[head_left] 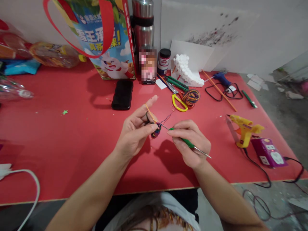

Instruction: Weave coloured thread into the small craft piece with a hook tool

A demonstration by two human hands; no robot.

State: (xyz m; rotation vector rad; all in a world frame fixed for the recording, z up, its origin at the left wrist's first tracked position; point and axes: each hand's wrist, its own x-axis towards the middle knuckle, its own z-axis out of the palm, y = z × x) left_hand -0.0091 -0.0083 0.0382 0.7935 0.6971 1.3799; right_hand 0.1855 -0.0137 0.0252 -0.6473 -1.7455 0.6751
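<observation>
Between left thumb and fingers, dark multicolored crochet piece [156, 132].

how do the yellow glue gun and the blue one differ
The yellow gun lies nearer the person, next to the purple box; the blue gun lies farther back, by the orange stick. The yellow gun looks larger in the picture, the blue gun smaller. Both are corded and on the right side of the table.

Head-worn view — looks forward, down at tabletop [79, 144].
</observation>
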